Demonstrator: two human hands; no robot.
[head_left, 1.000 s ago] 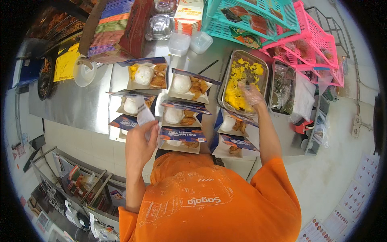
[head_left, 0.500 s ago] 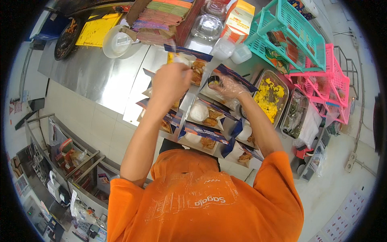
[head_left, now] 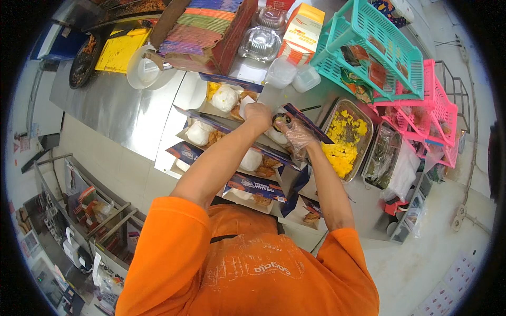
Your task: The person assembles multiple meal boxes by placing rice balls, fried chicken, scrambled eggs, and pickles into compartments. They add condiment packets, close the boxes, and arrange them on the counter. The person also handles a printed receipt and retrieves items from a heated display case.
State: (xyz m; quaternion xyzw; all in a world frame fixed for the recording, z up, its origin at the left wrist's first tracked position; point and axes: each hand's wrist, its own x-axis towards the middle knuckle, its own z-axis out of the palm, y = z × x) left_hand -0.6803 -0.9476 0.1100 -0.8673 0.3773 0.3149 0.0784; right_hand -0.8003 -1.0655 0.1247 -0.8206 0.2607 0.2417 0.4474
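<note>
While both arms reach forward over the steel desk (head_left: 124, 118), the left hand (head_left: 258, 118) has its grip pinched together on a small piece of white paper (head_left: 245, 105), held at the right end of the rear-left food box (head_left: 197, 96). That box contains a ball of rice (head_left: 225, 98), some yellow egg (head_left: 213, 90) on the left and browned fried pieces (head_left: 248, 97) on the right.

The right hand (head_left: 298, 138), in a clear plastic glove, has its grip clamped on a small dark round object (head_left: 281, 121); what it is, I cannot tell. The object is above another open box, whose dark blue flap (head_left: 308, 124) rises just beside the glove. White food shows partly below these fingers.

More boxes with rice and fried pieces stand in rows nearer the body, and a printed blue lid (head_left: 256, 187) tilts over one of them. Partly behind the left forearm lies another rice ball with fried pieces.

To the right of the gloved hand is a metal tray (head_left: 357, 143) of scrambled egg, with dark greens under clear plastic (head_left: 380, 159) beside it. Behind are two white tubs (head_left: 281, 72), a green basket (head_left: 390, 94) and a pink basket (head_left: 445, 113).
</note>
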